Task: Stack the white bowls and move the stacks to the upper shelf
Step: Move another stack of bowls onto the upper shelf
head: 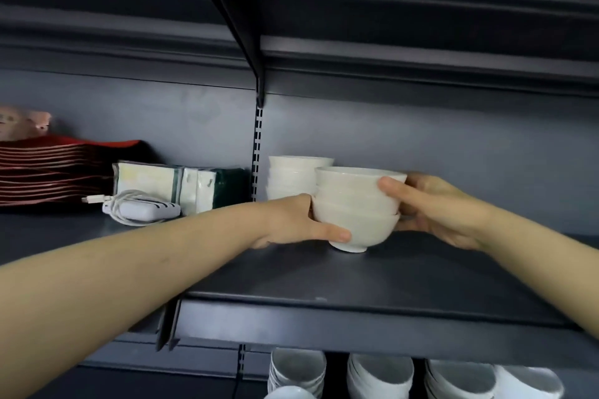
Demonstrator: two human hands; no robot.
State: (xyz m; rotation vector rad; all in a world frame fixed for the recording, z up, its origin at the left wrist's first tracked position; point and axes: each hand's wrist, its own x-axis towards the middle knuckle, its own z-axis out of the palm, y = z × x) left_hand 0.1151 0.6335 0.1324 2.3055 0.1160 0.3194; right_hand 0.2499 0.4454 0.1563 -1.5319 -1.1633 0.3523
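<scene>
A stack of white bowls (356, 204) rests with its foot on the dark upper shelf (356, 278). My left hand (298, 220) grips the stack's left side, thumb along the lowest bowl. My right hand (434, 204) holds its right side, thumb across the upper bowls. Just behind and to the left stands another stack of white bowls (291, 176), partly hidden by the held one. Below the shelf edge, several more white bowl stacks (379, 376) sit on the lower shelf.
On the shelf's left part lie a white power bank with a coiled cable (142, 207), white and green packets (175, 183) and a pile of red trays (48, 168). A slotted black upright (257, 152) divides the bays. Another shelf hangs overhead.
</scene>
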